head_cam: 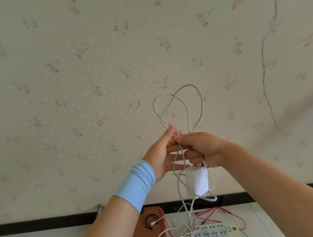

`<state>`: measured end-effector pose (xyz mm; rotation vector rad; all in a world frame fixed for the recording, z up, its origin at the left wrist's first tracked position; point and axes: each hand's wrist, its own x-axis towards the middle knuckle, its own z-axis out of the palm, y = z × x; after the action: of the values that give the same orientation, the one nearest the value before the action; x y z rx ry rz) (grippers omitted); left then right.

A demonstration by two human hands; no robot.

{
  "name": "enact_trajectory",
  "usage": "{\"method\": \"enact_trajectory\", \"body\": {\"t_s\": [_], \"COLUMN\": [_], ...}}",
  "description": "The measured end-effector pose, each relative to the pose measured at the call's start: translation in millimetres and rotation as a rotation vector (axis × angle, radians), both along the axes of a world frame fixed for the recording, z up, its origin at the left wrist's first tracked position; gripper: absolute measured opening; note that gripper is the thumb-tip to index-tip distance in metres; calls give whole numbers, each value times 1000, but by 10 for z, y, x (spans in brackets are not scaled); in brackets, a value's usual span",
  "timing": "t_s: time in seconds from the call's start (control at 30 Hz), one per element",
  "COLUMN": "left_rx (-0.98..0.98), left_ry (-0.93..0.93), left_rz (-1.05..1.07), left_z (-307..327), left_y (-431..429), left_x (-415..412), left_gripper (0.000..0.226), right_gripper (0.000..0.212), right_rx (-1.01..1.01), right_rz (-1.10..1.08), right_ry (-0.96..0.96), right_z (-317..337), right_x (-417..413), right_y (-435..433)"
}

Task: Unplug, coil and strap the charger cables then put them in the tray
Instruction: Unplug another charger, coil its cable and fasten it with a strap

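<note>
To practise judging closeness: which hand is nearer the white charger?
Right. The right hand grips the cable just above the charger. The left hand is higher and further left, apart from it.

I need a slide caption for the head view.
Left hand and right hand hold up a looped white charger cable above the power strip.
</note>
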<state>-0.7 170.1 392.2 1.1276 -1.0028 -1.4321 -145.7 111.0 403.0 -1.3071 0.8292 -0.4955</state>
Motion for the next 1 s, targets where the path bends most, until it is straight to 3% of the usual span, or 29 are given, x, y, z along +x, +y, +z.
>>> {"method": "enact_trajectory", "body": {"t_s": [0.1, 0.17, 0.3, 0.43, 0.5, 0.57, 0.6, 0.7, 0.83, 0.9, 1.0], "left_rx": [-200, -273, -220, -161, -102, -43, -33, -54, 8, 27, 47], "left_ry": [-316, -332, -335, -114, 32, 56, -32, -547, -810, -940, -998], "left_rz": [114, 144, 315, 429, 497, 591, 636, 649, 438, 371, 364], "left_z": [-56, -61, -51, -36, -31, -38, -43, -41, -69, -90, -99], "left_y": [-40, -51, -88, -163, -179, -203, -221, -241, -260, -258, -232], "left_x": [-11, -13, 30, 108, 108, 146, 201, 394, 500, 499, 527], "left_gripper": [24, 24, 32, 30, 28, 27, 28, 31, 30, 30, 28], "right_gripper": [11, 17, 30, 27, 28, 27, 26, 23, 28, 32, 39], "right_rx": [-64, -83, -153, -176, -133, -36, 10, 65, 53, -44, -360], "right_rz": [16, 40, 154, 114, 24, -88, -152, -307, -417, -456, -543], "right_ry": [95, 115, 215, 317, 262, 159, 108, -27, -158, -97, 145], "right_z": [5, 7, -27, -58, -26, 0, 15, 49, 88, 91, 59], "right_x": [-35, -47, -56, -61, -67, -74, -84, -130, -173, -160, -99], "right_y": [-24, -26, -73, -130, -113, -124, -135, -197, -203, -161, -104]}}
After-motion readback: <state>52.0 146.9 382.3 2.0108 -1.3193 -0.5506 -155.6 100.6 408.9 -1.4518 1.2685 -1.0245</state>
